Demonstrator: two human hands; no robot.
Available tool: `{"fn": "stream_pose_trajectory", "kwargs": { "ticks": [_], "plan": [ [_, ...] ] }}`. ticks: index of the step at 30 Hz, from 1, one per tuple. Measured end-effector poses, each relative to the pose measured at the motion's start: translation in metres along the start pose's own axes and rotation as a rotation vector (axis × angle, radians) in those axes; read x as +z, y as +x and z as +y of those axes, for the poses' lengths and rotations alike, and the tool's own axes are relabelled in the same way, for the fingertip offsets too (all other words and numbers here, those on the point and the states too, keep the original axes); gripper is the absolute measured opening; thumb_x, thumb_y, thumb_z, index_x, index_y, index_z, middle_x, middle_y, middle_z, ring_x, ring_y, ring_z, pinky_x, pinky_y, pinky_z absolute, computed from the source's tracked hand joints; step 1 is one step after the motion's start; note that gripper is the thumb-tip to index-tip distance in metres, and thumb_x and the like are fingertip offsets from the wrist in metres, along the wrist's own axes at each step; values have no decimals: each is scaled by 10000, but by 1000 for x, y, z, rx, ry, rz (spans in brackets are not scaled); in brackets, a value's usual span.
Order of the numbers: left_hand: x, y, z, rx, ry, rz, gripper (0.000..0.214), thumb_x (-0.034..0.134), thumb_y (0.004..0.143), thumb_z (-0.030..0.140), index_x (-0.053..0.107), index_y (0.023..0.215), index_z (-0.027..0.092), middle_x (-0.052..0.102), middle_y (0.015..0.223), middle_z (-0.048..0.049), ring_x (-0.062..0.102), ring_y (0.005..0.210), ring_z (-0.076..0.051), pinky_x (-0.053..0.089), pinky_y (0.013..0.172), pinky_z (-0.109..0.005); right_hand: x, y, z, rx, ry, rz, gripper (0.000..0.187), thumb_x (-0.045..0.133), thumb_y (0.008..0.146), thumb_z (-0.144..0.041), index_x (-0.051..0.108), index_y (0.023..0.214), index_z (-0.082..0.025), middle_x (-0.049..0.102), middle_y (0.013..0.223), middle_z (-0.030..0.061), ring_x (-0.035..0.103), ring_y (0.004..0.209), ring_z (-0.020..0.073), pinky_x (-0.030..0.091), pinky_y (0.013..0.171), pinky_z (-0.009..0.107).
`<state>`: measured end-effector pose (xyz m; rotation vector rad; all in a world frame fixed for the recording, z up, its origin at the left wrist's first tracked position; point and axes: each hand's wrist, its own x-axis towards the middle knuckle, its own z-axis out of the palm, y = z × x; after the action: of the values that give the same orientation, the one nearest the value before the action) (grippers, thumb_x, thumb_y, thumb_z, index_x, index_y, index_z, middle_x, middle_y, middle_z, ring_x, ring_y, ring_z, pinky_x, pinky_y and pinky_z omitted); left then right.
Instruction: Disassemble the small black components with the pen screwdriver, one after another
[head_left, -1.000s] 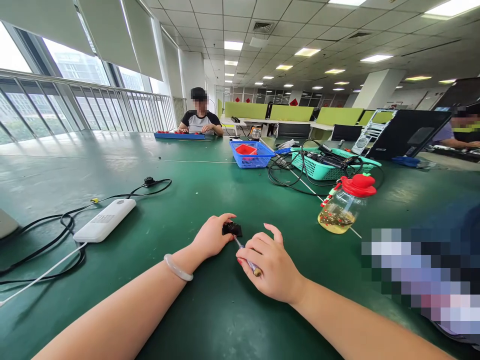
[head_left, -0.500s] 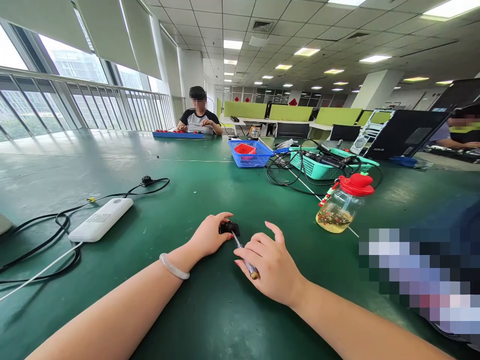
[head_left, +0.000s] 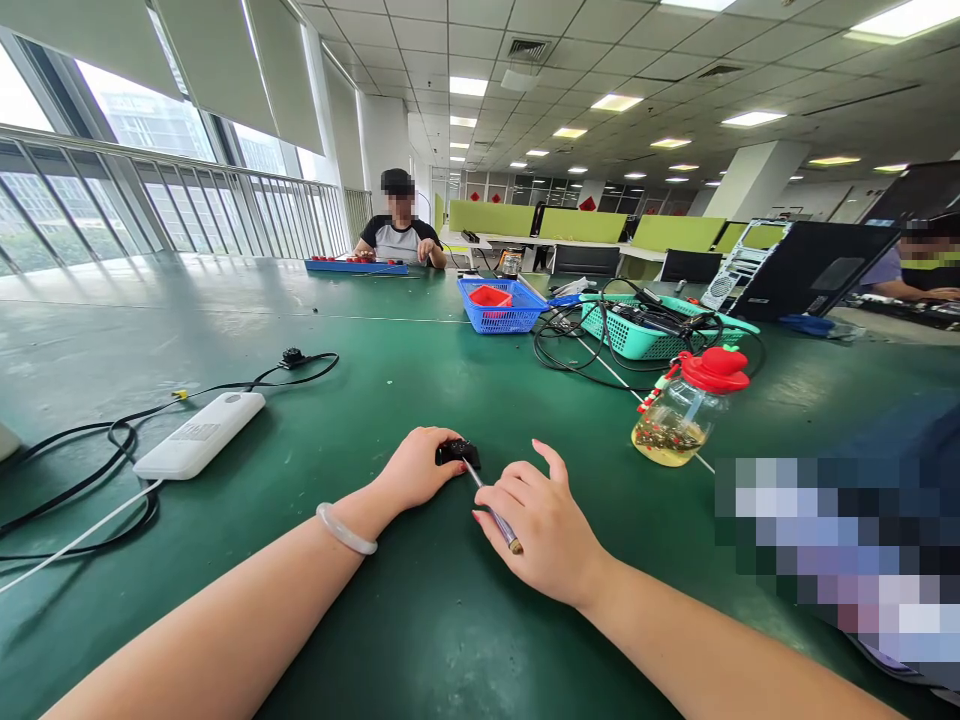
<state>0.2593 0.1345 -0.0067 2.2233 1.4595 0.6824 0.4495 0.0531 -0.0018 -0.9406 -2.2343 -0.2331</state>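
Observation:
My left hand [head_left: 422, 468], with a pale bangle [head_left: 345, 529] on its wrist, is closed on a small black block-like part [head_left: 459, 452]; its exact kind is too small to make out. Between the fingers of my right hand [head_left: 544, 525] is a slim screwdriver [head_left: 501, 524] with a translucent handle. The screwdriver's tip touches the near side of the black part, and its handle end points back toward me. My right index finger is raised off the tool. Both hands are low over the green table [head_left: 390, 640].
At left lies a white power bank [head_left: 201, 436] with black cables. A red-lidded bottle [head_left: 675, 420] stands at right. Beyond are a blue basket [head_left: 501, 318], a teal basket [head_left: 637, 340] with cables, and a black panel [head_left: 814, 270]. Another person [head_left: 399, 235] sits across the table.
The black part has tilted slightly in my left hand. My right hand has shifted a little right, and the screwdriver's handle has turned slightly with it.

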Motion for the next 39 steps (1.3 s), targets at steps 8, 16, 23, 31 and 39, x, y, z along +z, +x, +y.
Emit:
{"fn": "stream_pose_trajectory", "kwargs": {
  "ticks": [8,16,23,31,39],
  "plan": [
    [0,-1,2,-12,17,-6,284,640,780,284,691,1054,232,705,1086,-38,588,1059,-268,474,955,-400,-1,-1,0,5,-18,28,72,549,870,-173,601,837,-209,634,708,-22,565,772,151,166,1114,511],
    [0,-1,1,-3,34,-18,300,626,794,303,680,1080,231,700,1101,-42,582,1073,-270,471,966,-404,1,-1,4,29,-41,-29,64,554,861,-176,603,843,-213,626,742,-18,565,788,156,160,1120,510],
    [-1,-1,1,17,33,-33,289,621,791,285,680,1070,238,703,1077,-32,582,1054,-263,469,963,-403,2,-2,7,58,-44,-134,102,554,854,-151,605,902,-224,628,831,-5,573,856,168,170,1115,507],
    [0,-1,1,23,28,-22,284,625,782,282,683,1056,235,703,1061,-40,585,1043,-268,474,954,-410,-1,-2,2,-9,-4,-90,102,534,842,-139,593,876,-214,602,783,-14,560,796,152,188,1113,507],
    [0,0,0,22,28,-18,266,627,779,293,689,1035,255,709,1056,-22,593,1035,-265,485,937,-403,0,-2,2,1,16,-102,95,533,851,-141,587,884,-211,613,803,-8,563,809,158,200,1109,515]
  ]
}}
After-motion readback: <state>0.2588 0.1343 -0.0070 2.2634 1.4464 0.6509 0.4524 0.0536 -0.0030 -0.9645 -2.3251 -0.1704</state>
